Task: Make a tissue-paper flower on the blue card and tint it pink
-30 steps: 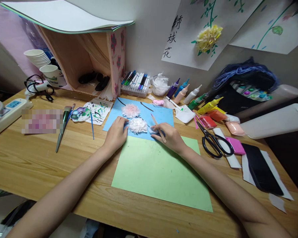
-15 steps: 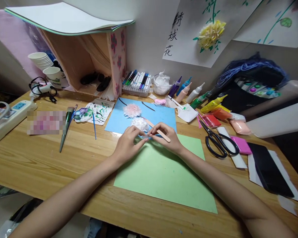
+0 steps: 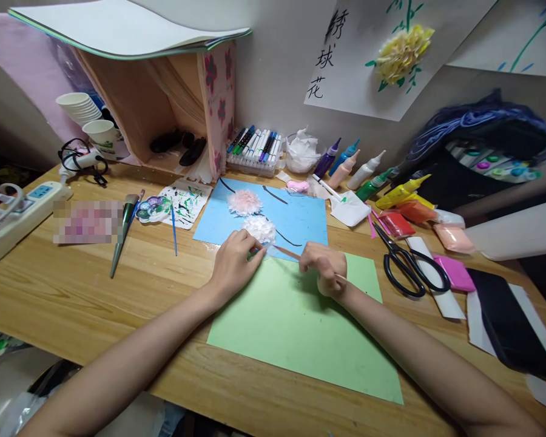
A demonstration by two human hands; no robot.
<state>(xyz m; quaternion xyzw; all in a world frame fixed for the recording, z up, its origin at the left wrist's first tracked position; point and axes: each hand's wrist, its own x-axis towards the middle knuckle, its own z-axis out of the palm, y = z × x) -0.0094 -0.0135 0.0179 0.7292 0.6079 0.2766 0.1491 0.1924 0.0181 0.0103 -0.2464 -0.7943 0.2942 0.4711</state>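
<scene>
My right hand (image 3: pixel 324 268) is closed around a wooden craft stick (image 3: pixel 287 252), whose far end points left toward my other hand. The near end shows past my palm. My left hand (image 3: pixel 236 261) rests at the lower edge of the blue sheet (image 3: pixel 300 209), thumb and fingers pinched together. Something small and translucent shows at its fingertips, too blurred to name. Just above those fingers lies a white ruffled paper flower (image 3: pixel 260 230) on the blue sheet. A pink ruffled flower (image 3: pixel 244 202) sits up and left of it. Dark curved lines mark the sheet.
A green sheet (image 3: pixel 300 328) lies beneath my right hand. To the right are black-handled scissors (image 3: pixel 404 273), a pink clay packet (image 3: pixel 455 273) and a black phone (image 3: pixel 509 321). Paint bottles (image 3: pixel 346 170) and a marker box (image 3: pixel 255 149) line the back; brushes (image 3: pixel 125 237) lie left.
My right hand has moved right and toward me, away from my left hand, turning over with the craft stick. My left hand has stayed nearly in place. The view has shifted slightly.
</scene>
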